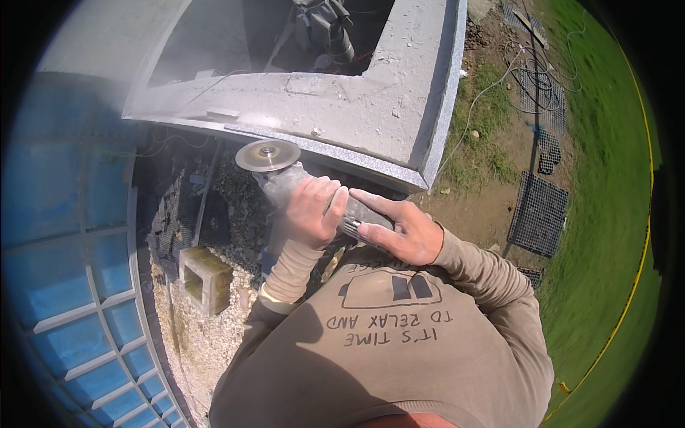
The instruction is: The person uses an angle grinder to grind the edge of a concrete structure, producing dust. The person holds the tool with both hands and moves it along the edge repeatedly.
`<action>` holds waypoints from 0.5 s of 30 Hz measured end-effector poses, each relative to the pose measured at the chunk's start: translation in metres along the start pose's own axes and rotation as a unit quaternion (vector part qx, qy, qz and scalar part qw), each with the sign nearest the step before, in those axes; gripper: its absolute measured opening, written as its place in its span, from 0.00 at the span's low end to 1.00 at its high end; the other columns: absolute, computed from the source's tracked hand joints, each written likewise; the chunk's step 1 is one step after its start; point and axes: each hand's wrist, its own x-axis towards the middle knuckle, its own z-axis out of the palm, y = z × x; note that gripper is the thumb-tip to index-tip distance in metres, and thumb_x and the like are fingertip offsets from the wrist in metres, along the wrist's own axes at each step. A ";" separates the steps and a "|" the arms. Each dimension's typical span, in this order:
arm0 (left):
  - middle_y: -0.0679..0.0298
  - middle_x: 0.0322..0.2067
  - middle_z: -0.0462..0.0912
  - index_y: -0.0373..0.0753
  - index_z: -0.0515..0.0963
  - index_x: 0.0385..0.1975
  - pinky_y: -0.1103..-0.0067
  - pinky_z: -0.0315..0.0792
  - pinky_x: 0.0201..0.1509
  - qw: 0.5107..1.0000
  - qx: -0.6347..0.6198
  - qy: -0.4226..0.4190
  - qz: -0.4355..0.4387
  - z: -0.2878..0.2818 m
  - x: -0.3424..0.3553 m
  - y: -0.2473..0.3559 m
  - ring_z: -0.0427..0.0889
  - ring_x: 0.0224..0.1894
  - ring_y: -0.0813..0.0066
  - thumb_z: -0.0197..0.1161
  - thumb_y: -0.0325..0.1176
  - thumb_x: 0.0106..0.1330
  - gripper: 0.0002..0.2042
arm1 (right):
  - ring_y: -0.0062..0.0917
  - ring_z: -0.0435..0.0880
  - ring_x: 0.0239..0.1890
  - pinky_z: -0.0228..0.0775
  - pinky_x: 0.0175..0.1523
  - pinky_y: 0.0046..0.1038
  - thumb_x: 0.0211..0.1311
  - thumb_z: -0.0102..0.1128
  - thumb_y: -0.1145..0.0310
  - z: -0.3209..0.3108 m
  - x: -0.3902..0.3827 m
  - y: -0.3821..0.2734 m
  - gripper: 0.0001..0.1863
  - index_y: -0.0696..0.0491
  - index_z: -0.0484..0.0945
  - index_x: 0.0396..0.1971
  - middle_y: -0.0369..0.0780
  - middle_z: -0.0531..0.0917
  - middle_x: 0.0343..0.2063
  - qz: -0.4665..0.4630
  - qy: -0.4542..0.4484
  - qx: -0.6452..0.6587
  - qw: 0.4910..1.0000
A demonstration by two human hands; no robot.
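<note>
Both my hands are closed around a dusty angle grinder (367, 214). Its round, flat metal disc (268, 155) lies face up at the edge of a grey speckled stone trim (325, 152); whether it touches the stone I cannot tell. My left hand (314, 208) wraps the front of the tool behind the disc, thumb toward the body. Further back, my right hand (407, 227) grips the rear of the casing, with thumb and forefinger showing. Pale dust hangs over the disc and along the trim to its left.
A concrete ledge (407, 100) with chips surrounds a dark opening, where a co-worker's trouser leg and boot (328, 36) show. A concrete block (207, 280) stands on gravel beside blue-paned framing (53, 274). Right are black grid mats (540, 214), a cable (492, 85), grass and yellow tape (646, 235).
</note>
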 end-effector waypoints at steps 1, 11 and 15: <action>0.59 0.44 0.85 0.40 0.81 0.47 0.59 0.78 0.58 1.000 -0.001 -0.003 0.000 0.000 -0.001 -0.003 0.86 0.49 0.59 0.65 0.29 0.62 0.14 | 0.27 0.83 0.40 0.76 0.49 0.30 0.71 0.60 0.59 0.002 0.003 0.001 0.37 0.63 0.63 0.73 0.50 0.86 0.41 -0.004 0.007 -0.002 1.000; 0.58 0.44 0.85 0.39 0.81 0.47 0.59 0.79 0.56 1.000 -0.008 0.025 0.005 0.013 -0.010 -0.032 0.86 0.48 0.57 0.65 0.27 0.60 0.14 | 0.40 0.88 0.47 0.76 0.55 0.35 0.70 0.62 0.57 0.010 0.037 0.016 0.36 0.63 0.67 0.71 0.57 0.86 0.44 -0.033 0.037 -0.031 0.998; 0.59 0.43 0.85 0.40 0.80 0.47 0.58 0.78 0.56 0.999 -0.010 0.040 -0.001 0.021 -0.013 -0.046 0.86 0.48 0.58 0.64 0.28 0.61 0.13 | 0.38 0.86 0.47 0.75 0.56 0.35 0.70 0.60 0.58 0.009 0.048 0.020 0.35 0.63 0.67 0.70 0.56 0.86 0.45 -0.039 0.025 -0.027 0.999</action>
